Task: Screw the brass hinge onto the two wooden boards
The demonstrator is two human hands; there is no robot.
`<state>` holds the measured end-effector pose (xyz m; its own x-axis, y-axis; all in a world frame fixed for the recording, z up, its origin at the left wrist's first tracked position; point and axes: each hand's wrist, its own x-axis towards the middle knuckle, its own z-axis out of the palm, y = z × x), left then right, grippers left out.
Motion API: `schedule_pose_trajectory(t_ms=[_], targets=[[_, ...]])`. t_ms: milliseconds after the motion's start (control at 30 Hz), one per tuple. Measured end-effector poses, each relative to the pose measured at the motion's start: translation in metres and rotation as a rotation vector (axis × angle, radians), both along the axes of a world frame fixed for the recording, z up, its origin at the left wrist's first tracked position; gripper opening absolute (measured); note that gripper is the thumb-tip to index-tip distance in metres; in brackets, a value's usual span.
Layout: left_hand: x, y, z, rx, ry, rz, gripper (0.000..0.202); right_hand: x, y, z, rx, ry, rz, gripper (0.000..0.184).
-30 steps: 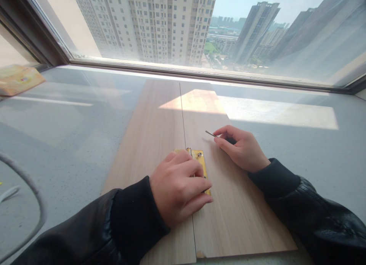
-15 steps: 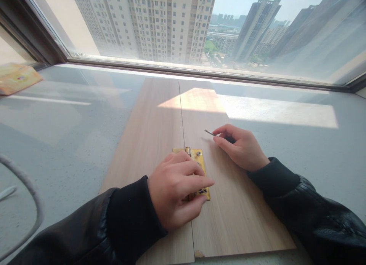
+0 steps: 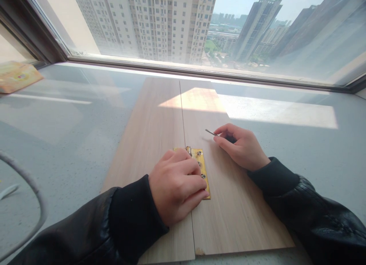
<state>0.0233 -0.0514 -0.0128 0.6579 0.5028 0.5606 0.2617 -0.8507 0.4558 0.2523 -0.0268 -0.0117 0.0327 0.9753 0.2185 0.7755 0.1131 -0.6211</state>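
- Writing and labels: the yellow-orange packet at the upper left of the frame carries a small coloured printed mark, too small to read.
- Containers: whether the packet holds anything cannot be told.
- The brass-coloured hinge lies a little below the centre of the frame, across the seam between two pale wooden boards; cross-head screws sit in its right leaf.
- Of the hands, the left hand is curled over the hinge, fingers bunched, thumb close to them; whether they pinch anything cannot be told.
- Right of centre, the right hand pinches a slim metal-shafted tool, tip pointing left, clear of the hinge.
- A grey cable loops at the lower left on the speckled windowsill.
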Motion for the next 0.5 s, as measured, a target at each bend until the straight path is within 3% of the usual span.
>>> schedule_pose_trajectory(t_ms=[167,367,500], targets=[[-0.0018,-0.0004,0.0016,-0.008,0.006,-0.048,0.015,-0.0012,-0.0006,0.0019,0.025,0.042,0.001,0.007],[-0.0024,0.0005,-0.0007,-0.067,0.002,-0.039,0.011,0.0013,-0.0007,-0.0001,0.015,0.168,0.002,0.018],[-0.0035,0.0016,0.0001,-0.075,-0.054,0.010,0.024,0.0047,0.0023,-0.0009,0.008,0.339,0.005,0.025]])
